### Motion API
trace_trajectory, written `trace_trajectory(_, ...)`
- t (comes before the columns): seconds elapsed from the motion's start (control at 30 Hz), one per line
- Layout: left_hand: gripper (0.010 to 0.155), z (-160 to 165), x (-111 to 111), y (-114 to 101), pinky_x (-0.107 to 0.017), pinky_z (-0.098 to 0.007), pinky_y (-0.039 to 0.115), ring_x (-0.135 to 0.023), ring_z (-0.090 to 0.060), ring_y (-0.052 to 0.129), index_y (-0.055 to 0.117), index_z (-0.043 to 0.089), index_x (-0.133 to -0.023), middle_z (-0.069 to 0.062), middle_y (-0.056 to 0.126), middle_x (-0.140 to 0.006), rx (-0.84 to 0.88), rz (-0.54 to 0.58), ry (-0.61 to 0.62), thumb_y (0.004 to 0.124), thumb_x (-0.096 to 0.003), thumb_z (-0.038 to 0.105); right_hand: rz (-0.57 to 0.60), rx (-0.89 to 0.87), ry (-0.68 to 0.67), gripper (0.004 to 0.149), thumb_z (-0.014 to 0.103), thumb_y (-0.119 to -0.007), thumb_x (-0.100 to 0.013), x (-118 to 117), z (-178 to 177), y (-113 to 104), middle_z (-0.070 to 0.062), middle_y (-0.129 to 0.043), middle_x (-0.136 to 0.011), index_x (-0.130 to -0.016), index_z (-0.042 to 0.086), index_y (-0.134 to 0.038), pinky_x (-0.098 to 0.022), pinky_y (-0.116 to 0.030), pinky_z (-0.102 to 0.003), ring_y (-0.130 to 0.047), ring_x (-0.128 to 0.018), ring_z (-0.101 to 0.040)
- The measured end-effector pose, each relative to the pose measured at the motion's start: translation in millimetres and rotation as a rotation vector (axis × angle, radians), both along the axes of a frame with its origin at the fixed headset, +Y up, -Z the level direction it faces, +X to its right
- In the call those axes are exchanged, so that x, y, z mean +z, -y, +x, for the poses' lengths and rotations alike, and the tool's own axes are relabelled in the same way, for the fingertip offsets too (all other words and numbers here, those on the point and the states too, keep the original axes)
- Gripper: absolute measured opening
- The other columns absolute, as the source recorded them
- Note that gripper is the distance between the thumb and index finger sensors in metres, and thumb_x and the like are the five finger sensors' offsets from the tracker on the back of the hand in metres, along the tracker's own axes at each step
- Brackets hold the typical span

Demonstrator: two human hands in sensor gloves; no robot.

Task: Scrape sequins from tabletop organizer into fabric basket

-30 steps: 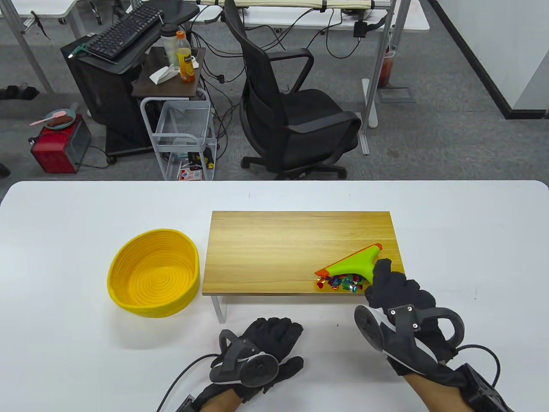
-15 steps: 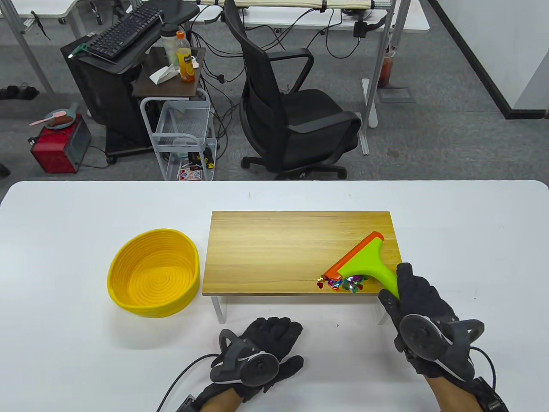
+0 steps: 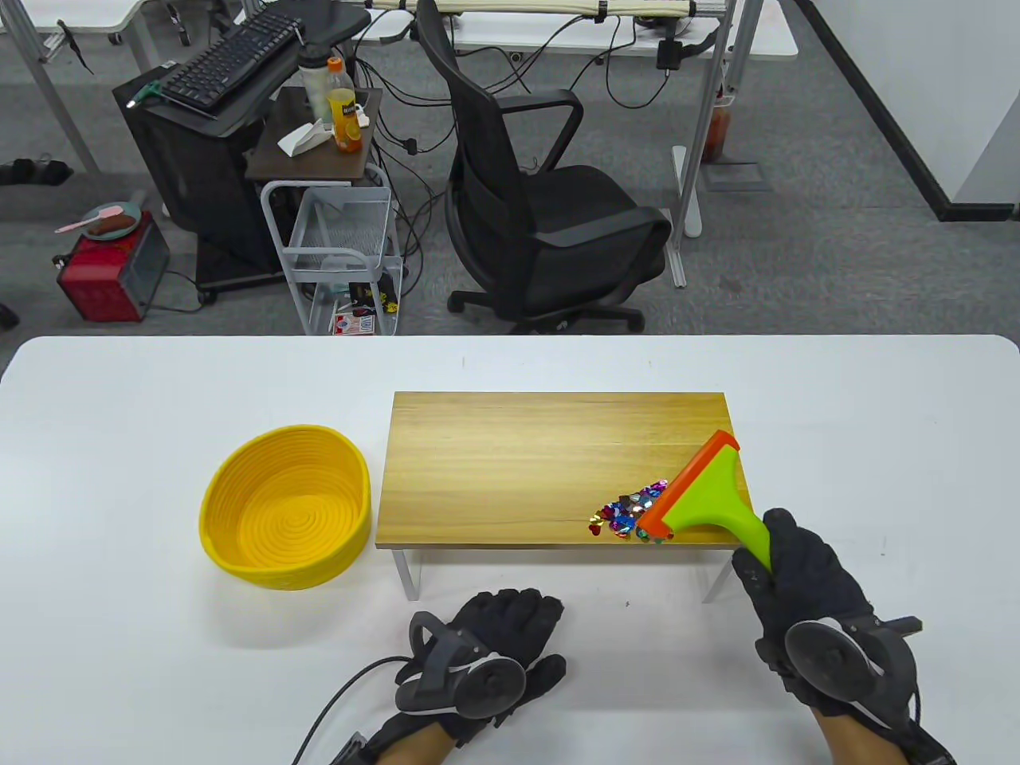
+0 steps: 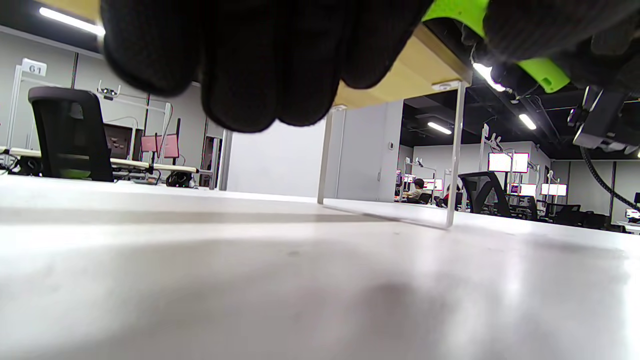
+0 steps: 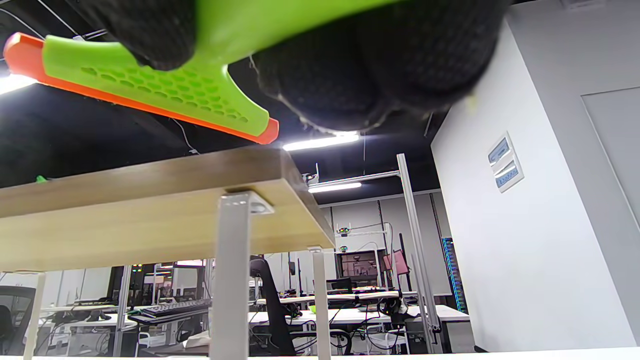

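Gripping the green scraper (image 3: 701, 498) handle in my right hand (image 3: 805, 590), left hand (image 3: 486, 645) flat on the table lower centre holding nothing, sequins (image 3: 629, 510) all piled lower right on the organizer (image 3: 518, 454), yellow basket (image 3: 287, 506) at left has none yet.

Organizer (image 3: 518, 462) matt wood grain; basket (image 3: 287, 510) coiled rope weave; sequins (image 3: 625, 514) glossy; scraper (image 3: 705, 498) smooth plastic.

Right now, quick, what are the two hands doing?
Left hand: lies flat on the white table, holding nothing.
Right hand: grips the handle of the green scraper, its blade by the sequins.
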State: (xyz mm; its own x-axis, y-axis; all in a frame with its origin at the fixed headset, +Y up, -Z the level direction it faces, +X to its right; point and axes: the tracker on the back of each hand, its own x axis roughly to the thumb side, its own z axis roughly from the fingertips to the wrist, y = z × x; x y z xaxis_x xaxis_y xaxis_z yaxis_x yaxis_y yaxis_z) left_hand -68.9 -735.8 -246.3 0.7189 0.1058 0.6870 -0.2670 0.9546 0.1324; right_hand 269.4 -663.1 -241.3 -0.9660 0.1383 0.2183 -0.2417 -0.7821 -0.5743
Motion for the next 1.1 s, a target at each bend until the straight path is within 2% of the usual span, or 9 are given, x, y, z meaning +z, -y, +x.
trace_trajectory(0.07,0.069,2,8,-13,-0.044,-0.057,0.085,-0.064,-0.039,0.100,0.076,0.015,-0.090,-0.017,0.093,-0.086,0.013,0.017,0.013,0.069,-0.0441,0.065,-0.003,0.000,-0.009,0.065,0.052,-0.070,-0.058,0,3,1,-0.013,-0.083,-0.085,-0.104,0.007,-0.057,-0.039,-0.087,-0.036,-0.096,-0.054,-0.026)
trace_trajectory(0.23,0.068,-8,30,-65,-0.031,-0.050,0.091,-0.050,-0.035,0.106,0.080,0.015,-0.086,-0.017,0.100,-0.075,0.075,0.130,-0.040,0.068,-0.0440,0.066,-0.012,-0.004,-0.019,0.065,0.051,-0.069,-0.058,1,8,4,-0.013,-0.083,-0.085,-0.104,0.007,-0.057,-0.039,-0.086,-0.036,-0.096,-0.055,-0.027)
trace_trajectory(0.37,0.067,-36,44,-98,-0.025,-0.048,0.092,-0.041,-0.034,0.109,0.084,0.014,-0.083,-0.016,0.104,-0.068,0.089,0.198,-0.155,0.068,-0.0443,0.066,-0.028,-0.031,-0.006,0.065,0.051,-0.069,-0.059,1,14,8,-0.014,-0.083,-0.086,-0.104,0.007,-0.057,-0.039,-0.087,-0.036,-0.096,-0.055,-0.027)
trace_trajectory(0.5,0.062,-76,45,-112,-0.020,-0.047,0.093,-0.033,-0.032,0.110,0.090,0.015,-0.076,-0.014,0.108,-0.060,0.142,0.268,-0.293,0.070,-0.0449,0.064,-0.040,-0.056,-0.001,0.065,0.051,-0.069,-0.059,0,17,10,-0.014,-0.082,-0.086,-0.104,0.007,-0.057,-0.039,-0.087,-0.036,-0.096,-0.055,-0.027)
trace_trajectory(0.63,0.056,-115,37,-110,-0.018,-0.048,0.092,-0.030,-0.033,0.110,0.093,0.015,-0.071,-0.015,0.109,-0.056,0.222,0.316,-0.485,0.072,-0.0463,0.061,-0.055,-0.039,-0.007,0.065,0.051,-0.069,-0.058,-2,16,15,-0.014,-0.083,-0.086,-0.104,0.007,-0.057,-0.040,-0.087,-0.036,-0.096,-0.055,-0.027)
trace_trajectory(0.77,0.055,-145,21,-96,-0.020,-0.049,0.092,-0.034,-0.035,0.109,0.091,0.014,-0.074,-0.016,0.108,-0.060,0.154,0.334,-0.711,0.073,-0.0476,0.059,-0.059,-0.039,-0.008,0.065,0.051,-0.069,-0.058,-2,17,16,-0.014,-0.082,-0.086,-0.104,0.007,-0.057,-0.040,-0.087,-0.036,-0.096,-0.055,-0.027)
trace_trajectory(0.9,0.062,-171,-1,-78,-0.026,-0.051,0.090,-0.043,-0.037,0.107,0.081,0.016,-0.087,-0.018,0.102,-0.071,0.044,0.238,-0.960,0.070,-0.0481,0.062,-0.055,-0.043,-0.011,0.065,0.051,-0.069,-0.058,-1,18,16,-0.014,-0.082,-0.086,-0.104,0.007,-0.057,-0.040,-0.087,-0.036,-0.096,-0.056,-0.027)
trace_trajectory(1.03,0.076,-191,-25,-59,-0.030,-0.053,0.088,-0.053,-0.042,0.103,0.061,0.013,-0.100,-0.023,0.091,-0.086,-0.063,0.056,-1.157,0.066,-0.0477,0.068,-0.051,-0.047,-0.014,0.065,0.051,-0.069,-0.058,0,19,15,-0.014,-0.082,-0.086,-0.104,0.007,-0.057,-0.040,-0.087,-0.036,-0.096,-0.056,-0.027)
trace_trajectory(1.1,0.081,-203,-38,-50,-0.027,-0.051,0.089,-0.050,-0.041,0.104,0.056,0.011,-0.101,-0.024,0.091,-0.085,-0.134,-0.033,-1.246,0.063,-0.0471,0.071,-0.050,-0.048,-0.017,0.065,0.051,-0.069,-0.058,0,19,16,-0.014,-0.082,-0.086,-0.104,0.007,-0.057,-0.040,-0.087,-0.036,-0.096,-0.056,-0.027)
